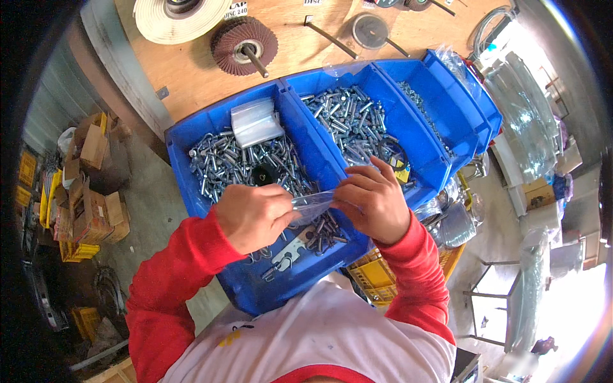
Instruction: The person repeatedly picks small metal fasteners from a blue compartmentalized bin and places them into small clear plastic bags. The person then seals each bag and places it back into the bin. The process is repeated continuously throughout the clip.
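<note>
Pinching clear plastic [313, 205], fingers [356, 184] hiding ends, outline faint

Glare blows out lower right, left side is dim; glints on clear plastic [311, 205] and bolts [348, 113]; blue bins [255, 290] evenly lit; heavy fisheye bend, black rim, edges soft, centre fairly sharp

white label [235, 11] with black lettering, 2nd label [313, 2] at upper edge, both on wooden board [185, 76]
</note>
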Demonstrator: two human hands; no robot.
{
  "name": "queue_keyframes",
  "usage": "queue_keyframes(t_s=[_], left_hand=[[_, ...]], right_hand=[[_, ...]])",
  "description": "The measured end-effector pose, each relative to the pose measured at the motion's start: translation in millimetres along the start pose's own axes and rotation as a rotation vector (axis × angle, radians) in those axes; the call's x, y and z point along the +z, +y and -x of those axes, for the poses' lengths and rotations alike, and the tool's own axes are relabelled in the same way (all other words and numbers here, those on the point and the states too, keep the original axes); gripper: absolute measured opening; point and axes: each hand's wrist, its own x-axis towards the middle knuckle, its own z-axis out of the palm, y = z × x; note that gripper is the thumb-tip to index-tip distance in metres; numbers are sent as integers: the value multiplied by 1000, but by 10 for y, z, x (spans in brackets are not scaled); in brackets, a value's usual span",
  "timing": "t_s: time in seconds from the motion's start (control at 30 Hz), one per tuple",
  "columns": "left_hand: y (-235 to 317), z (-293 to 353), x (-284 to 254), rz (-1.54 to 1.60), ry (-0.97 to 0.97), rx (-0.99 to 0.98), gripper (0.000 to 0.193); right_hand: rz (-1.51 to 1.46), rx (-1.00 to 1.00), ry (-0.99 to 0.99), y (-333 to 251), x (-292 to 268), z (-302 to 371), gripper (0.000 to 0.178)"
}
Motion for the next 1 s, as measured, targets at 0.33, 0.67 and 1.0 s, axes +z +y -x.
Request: queue_keyframes(t_s=[0.33,0.67,1.0], left_hand=[[207,30,-399,429,354,-1,25],[392,-330,-470,254,293,108,12],[451,-414,-475,219,197,138,4]], right_hand=[[-1123,248,608,-298,80,-57,41],[-968,48,636,-472,-69,-272,44],[-1434,224,596,-368,247,-29,6]])
